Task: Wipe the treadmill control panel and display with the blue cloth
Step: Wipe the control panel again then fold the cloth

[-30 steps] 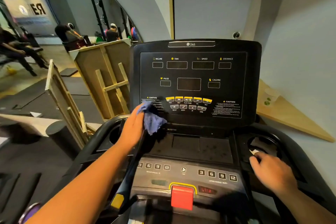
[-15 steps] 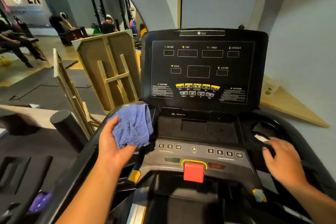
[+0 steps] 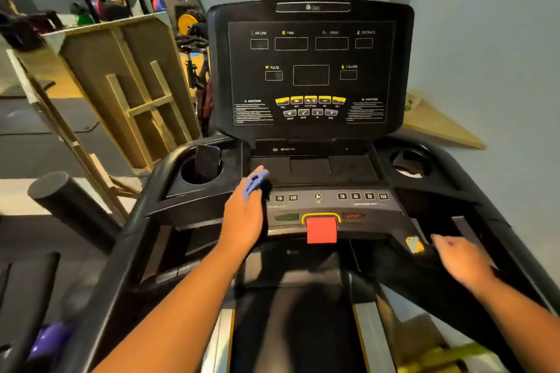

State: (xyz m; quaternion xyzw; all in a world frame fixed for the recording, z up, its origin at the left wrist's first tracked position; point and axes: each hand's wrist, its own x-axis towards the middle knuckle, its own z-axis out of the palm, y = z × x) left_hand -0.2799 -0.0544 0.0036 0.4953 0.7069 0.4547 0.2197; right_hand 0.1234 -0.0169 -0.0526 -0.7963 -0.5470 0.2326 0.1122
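The black treadmill display (image 3: 310, 70) stands upright ahead, with yellow and grey buttons along its lower part. Below it lies the grey control panel (image 3: 363, 206) with number keys and a red stop button (image 3: 321, 229). My left hand (image 3: 244, 218) holds the blue cloth (image 3: 254, 182) against the left end of the control panel, by the tray edge; most of the cloth is hidden under the hand. My right hand (image 3: 463, 260) hovers with loose fingers over the right handrail (image 3: 472, 230) and holds nothing.
A phone (image 3: 207, 162) stands in the left cup holder; the right cup holder (image 3: 410, 160) holds a scrap of white. Wooden frames (image 3: 127, 91) lean left of the console. A black foam roller (image 3: 69, 203) lies nearby. A person (image 3: 115, 3) stands far back left.
My left hand moved right and down, from beside the console with the cloth spread in its palm to the control panel's left end. My right hand drew back from the right cup holder.
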